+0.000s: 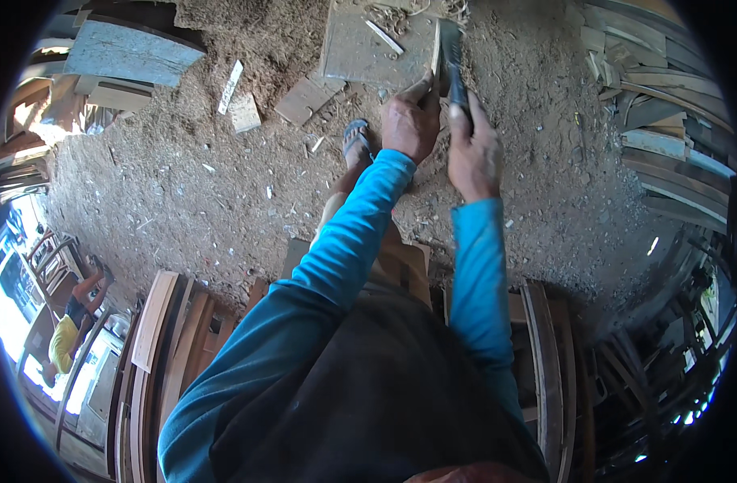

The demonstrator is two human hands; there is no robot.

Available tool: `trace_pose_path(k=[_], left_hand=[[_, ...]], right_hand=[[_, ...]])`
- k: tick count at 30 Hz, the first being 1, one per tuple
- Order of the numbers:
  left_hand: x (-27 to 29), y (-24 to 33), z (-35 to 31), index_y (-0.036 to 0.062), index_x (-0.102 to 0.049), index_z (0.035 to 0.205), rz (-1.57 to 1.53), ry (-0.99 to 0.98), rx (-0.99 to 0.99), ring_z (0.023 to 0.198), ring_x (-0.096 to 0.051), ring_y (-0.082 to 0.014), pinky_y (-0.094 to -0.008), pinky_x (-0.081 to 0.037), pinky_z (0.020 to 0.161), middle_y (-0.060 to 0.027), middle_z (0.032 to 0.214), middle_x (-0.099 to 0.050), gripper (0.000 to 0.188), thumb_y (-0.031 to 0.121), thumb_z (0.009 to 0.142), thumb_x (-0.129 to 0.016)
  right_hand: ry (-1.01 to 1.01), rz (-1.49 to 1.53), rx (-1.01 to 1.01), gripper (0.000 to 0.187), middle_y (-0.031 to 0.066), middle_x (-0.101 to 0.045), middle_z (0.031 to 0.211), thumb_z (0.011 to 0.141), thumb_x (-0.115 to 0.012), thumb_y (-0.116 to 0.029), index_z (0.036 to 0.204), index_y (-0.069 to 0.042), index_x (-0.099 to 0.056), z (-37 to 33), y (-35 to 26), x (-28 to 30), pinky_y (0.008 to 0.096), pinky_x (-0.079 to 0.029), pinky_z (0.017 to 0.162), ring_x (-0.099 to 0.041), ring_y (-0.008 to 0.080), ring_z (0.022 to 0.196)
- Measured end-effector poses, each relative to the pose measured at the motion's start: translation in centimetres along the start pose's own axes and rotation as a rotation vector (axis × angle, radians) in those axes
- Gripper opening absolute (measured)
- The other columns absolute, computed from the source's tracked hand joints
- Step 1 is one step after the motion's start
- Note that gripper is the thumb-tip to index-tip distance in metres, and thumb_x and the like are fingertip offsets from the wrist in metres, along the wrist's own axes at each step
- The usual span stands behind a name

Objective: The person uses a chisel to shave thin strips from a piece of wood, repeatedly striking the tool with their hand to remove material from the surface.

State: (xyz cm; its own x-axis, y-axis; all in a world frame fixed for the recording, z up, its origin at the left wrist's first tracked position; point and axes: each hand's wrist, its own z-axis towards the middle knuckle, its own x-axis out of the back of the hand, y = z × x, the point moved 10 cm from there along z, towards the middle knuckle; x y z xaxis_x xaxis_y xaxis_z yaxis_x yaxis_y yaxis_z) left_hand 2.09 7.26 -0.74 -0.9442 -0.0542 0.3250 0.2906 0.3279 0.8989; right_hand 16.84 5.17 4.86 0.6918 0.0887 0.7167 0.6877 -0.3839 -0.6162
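Your left hand (pixel 411 127) grips wood strip (pixel 437 53); your right hand (pixel 475 151) clasps bladed tool (pixel 453 58) beside it. Steady strip against board (pixel 354 50) beyond hands; hold left fingers (pixel 421 88) clear.

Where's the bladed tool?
The bladed tool is near the head view's top, right of centre, in the right hand, beside the wood piece in the left hand.

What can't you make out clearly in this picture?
In the head view:
Wood piece: near end, hidden by the left hand.
Dark tool: grip, mostly covered by the right hand.
Ground board: far end, cut off by the top edge.
Person in yellow: hands, too small.
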Motion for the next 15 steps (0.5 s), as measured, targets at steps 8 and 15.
trace_pose_path(k=[8, 15], left_hand=[[-2.3, -3.5, 0.0, -0.0002, -0.056, 0.143, -0.801, -0.171, 0.305, 0.088, -0.070, -0.0163, -0.0319, -0.061, 0.083, -0.0111, 0.108, -0.073, 0.041, 0.011, 0.103, -0.059], [-2.2, -1.5, 0.0, 0.0013, -0.053, 0.145, -0.776, -0.180, 0.258, 0.089, -0.067, -0.0135, -0.0309, -0.059, 0.084, -0.0077, 0.109, -0.070, 0.043, 0.012, 0.104, -0.059]], right_hand=[[0.006, 0.203, 0.033, 0.054, 0.0248, -0.067, 0.126, 0.104, -0.054, -0.037, 0.145, -0.001, -0.051, -4.9, 1.4, 0.2, 0.0454, -0.055, 0.090, -0.068, 0.0408, 0.111], [-0.072, 0.176, 0.031, 0.054, 0.0274, -0.065, 0.127, 0.104, -0.053, -0.038, 0.144, -0.002, -0.052, -3.9, 0.9, -0.5, 0.0469, -0.055, 0.089, -0.068, 0.0424, 0.111]])
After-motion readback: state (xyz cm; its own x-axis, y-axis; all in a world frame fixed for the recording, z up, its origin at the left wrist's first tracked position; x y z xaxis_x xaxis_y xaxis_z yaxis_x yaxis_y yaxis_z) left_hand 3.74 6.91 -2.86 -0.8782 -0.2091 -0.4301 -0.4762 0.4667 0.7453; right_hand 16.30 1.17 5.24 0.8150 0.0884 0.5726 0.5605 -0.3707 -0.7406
